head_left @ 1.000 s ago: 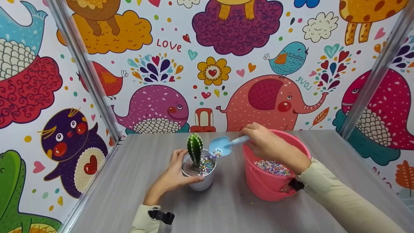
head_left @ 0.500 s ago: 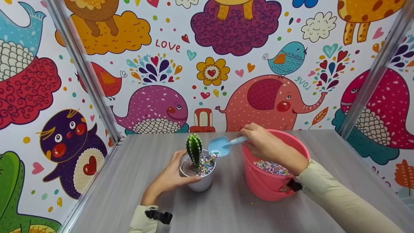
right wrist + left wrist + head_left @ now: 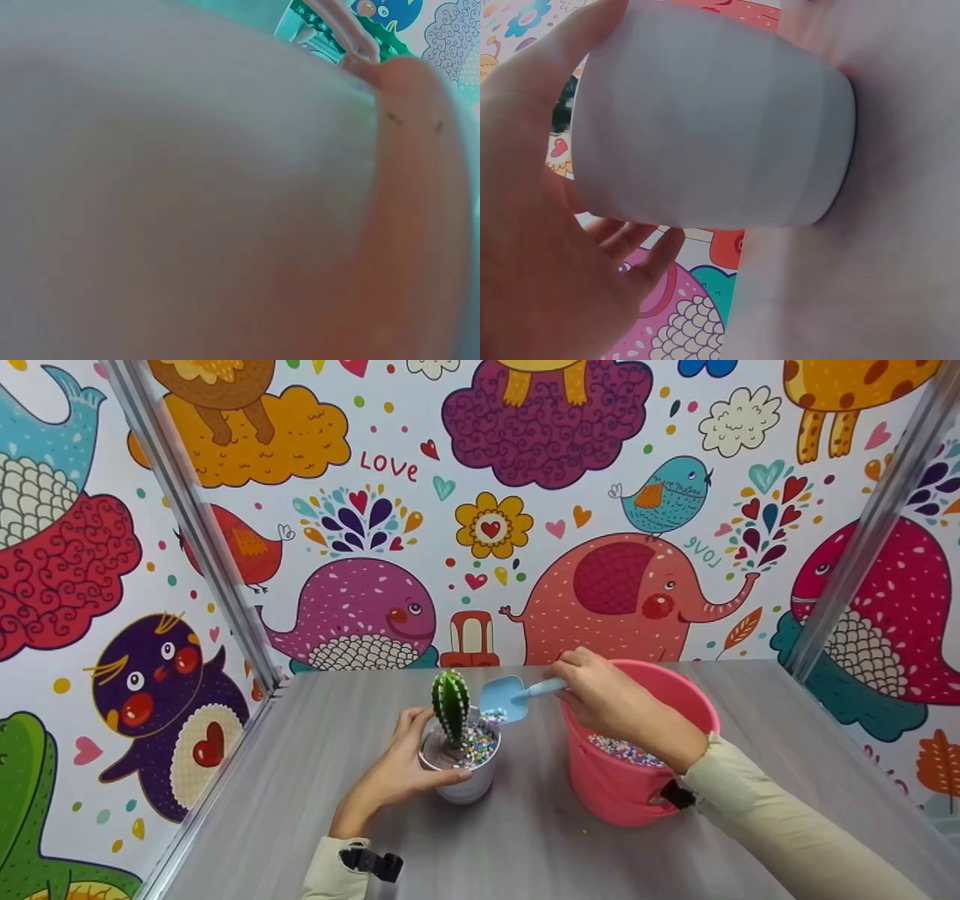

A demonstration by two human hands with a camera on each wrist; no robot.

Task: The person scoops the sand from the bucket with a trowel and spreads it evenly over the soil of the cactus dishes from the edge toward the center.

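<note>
We see a white pot [image 3: 466, 790] with a smooth, matt wall that looks like plastic, and a blue scoop [image 3: 502, 694] of smooth, plastic-looking make. The pink bucket [image 3: 611, 791] seems plastic too, softly glossy. The beads [image 3: 481, 747] form a grainy surface. We note a matt, wood-grained desk [image 3: 517, 855], shiny metal posts [image 3: 214, 536] and creased cloth sleeves [image 3: 787, 810].

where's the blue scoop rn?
In the head view, near centre: the blue scoop is in the right hand, its blade close by the white pot, right of the cactus and left of the pink bucket.
</note>
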